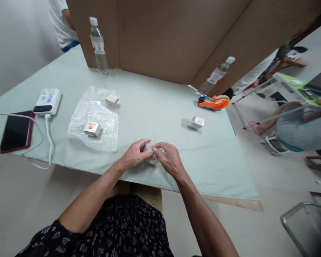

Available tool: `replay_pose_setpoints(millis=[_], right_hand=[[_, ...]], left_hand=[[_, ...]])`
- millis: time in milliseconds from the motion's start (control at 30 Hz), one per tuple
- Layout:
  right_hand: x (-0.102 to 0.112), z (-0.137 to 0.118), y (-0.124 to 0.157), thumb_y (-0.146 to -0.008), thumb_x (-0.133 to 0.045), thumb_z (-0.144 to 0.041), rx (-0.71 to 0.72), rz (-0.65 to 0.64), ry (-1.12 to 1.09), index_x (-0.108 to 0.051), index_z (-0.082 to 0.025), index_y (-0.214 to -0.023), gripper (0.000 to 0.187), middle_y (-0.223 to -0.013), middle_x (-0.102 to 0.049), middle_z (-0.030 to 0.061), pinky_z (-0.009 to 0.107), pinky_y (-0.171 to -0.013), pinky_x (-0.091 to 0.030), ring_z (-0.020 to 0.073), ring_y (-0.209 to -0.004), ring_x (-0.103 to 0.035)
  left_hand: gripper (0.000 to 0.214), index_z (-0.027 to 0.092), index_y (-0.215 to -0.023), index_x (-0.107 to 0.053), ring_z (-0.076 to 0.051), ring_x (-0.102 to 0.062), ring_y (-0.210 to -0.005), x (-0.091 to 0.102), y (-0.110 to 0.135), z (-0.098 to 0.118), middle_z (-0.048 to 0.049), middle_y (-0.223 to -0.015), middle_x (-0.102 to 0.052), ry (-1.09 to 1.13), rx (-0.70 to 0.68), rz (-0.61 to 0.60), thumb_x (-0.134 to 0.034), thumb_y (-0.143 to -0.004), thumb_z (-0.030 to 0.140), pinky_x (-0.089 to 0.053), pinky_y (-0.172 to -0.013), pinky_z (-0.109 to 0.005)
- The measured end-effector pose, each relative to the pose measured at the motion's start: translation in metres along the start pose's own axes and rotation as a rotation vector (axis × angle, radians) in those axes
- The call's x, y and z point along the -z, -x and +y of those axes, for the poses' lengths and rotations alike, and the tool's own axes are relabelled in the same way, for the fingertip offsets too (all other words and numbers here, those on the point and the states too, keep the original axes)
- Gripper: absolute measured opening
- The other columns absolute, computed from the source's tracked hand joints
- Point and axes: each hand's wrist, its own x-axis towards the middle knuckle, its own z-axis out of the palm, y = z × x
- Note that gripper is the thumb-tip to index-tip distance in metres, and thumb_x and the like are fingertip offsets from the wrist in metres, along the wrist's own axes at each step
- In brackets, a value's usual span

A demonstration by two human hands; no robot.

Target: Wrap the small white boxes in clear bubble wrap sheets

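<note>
Close to the table's front edge, a small box in bubble wrap [152, 160] is between my two hands. My left hand [135, 154] grips it from the left, thumb and fingers around it. From the right, my right hand [169, 157] pinches the wrap at the top of the box. Part of the box is hidden by the fingers. To the left lies a sheet of bubble wrap [79, 123], with a small white box with red print [92, 129] near its front and another small box [112, 100] near its back. A third small white box [197, 122] sits to the right.
An orange tape dispenser [215, 103] lies at the right edge. Water bottles stand at the back left [98, 50] and lean at the back right [216, 75] by a cardboard panel [160, 39]. A power bank [48, 100], cable and phone [16, 131] lie left. Other people sit nearby.
</note>
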Motion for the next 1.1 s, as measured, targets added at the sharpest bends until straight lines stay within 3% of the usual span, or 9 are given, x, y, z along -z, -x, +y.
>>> replay_pose_setpoints(millis=[200, 367, 533, 767, 833, 967, 1100], right_hand=[[0.013, -0.002, -0.005, -0.085, -0.053, -0.020, 0.008, -0.121, -0.025, -0.072, -0.021, -0.076, 0.021, -0.074, -0.075, 0.0005, 0.027, -0.065, -0.045, 0.0172, -0.069, -0.065], [0.012, 0.002, -0.003, -0.086, -0.055, -0.021, 0.064, -0.121, 0.044, -0.073, -0.021, -0.079, 0.019, -0.080, -0.076, 0.0034, 0.033, -0.080, -0.047, 0.0195, -0.076, -0.067], [0.012, 0.004, -0.002, -0.088, -0.053, -0.021, 0.101, -0.171, 0.041, -0.074, -0.022, -0.084, 0.021, -0.092, -0.077, 0.0039, 0.039, -0.090, -0.048, 0.0215, -0.088, -0.068], [0.028, 0.016, 0.022, -0.089, -0.058, -0.028, 0.091, 0.037, -0.122, -0.070, -0.024, -0.110, 0.024, -0.122, -0.070, 0.0074, 0.045, -0.106, -0.045, 0.0240, -0.119, -0.062], [0.028, 0.023, 0.032, -0.086, -0.065, -0.034, 0.047, 0.016, -0.162, -0.065, -0.024, -0.120, 0.035, -0.129, -0.064, 0.0095, 0.047, -0.104, -0.047, 0.0254, -0.120, -0.061], [0.017, 0.033, 0.044, -0.077, -0.077, -0.044, -0.029, -0.056, -0.205, -0.041, -0.027, -0.146, 0.080, -0.145, -0.049, 0.0140, 0.048, -0.100, -0.050, 0.0294, -0.127, -0.055], [0.008, 0.035, 0.042, -0.076, -0.078, -0.042, 0.044, 0.019, -0.059, -0.033, -0.025, -0.151, 0.089, -0.148, -0.045, 0.0154, 0.053, -0.107, -0.044, 0.0318, -0.132, -0.049]], left_hand=[[0.062, 0.013, -0.135, -0.049, -0.018, -0.068, -0.094, -0.003, 0.001, -0.002, -0.0145, -0.126, -0.063, 0.117, -0.035, -0.018, -0.069, -0.077, 0.023, -0.055, -0.088, -0.034], [0.062, 0.016, -0.135, -0.044, -0.010, -0.068, -0.077, -0.004, 0.001, -0.004, -0.0113, -0.122, -0.061, 0.142, -0.067, -0.053, -0.069, -0.079, 0.027, -0.055, -0.082, -0.030], [0.058, 0.015, -0.132, -0.046, -0.010, -0.067, -0.077, -0.003, 0.001, -0.004, -0.0097, -0.118, -0.063, 0.121, -0.085, -0.053, -0.068, -0.080, 0.028, -0.054, -0.079, -0.028], [0.063, 0.016, -0.135, -0.045, -0.012, -0.068, -0.078, 0.002, 0.000, 0.001, -0.0128, -0.125, -0.058, 0.149, -0.045, -0.070, -0.071, -0.078, 0.029, -0.054, -0.076, -0.029], [0.063, 0.015, -0.132, -0.047, -0.013, -0.068, -0.080, 0.002, -0.001, 0.002, -0.0123, -0.123, -0.060, 0.148, -0.033, -0.044, -0.073, -0.076, 0.030, -0.054, -0.076, -0.028], [0.061, 0.014, -0.130, -0.050, -0.013, -0.066, -0.079, -0.002, -0.001, 0.008, -0.0103, -0.116, -0.063, 0.143, -0.038, 0.015, -0.073, -0.076, 0.030, -0.052, -0.079, -0.029], [0.063, 0.012, -0.131, -0.050, -0.016, -0.065, -0.091, -0.016, -0.007, 0.014, -0.0099, -0.112, -0.065, 0.160, -0.048, 0.055, -0.073, -0.075, 0.030, -0.051, -0.084, -0.029]])
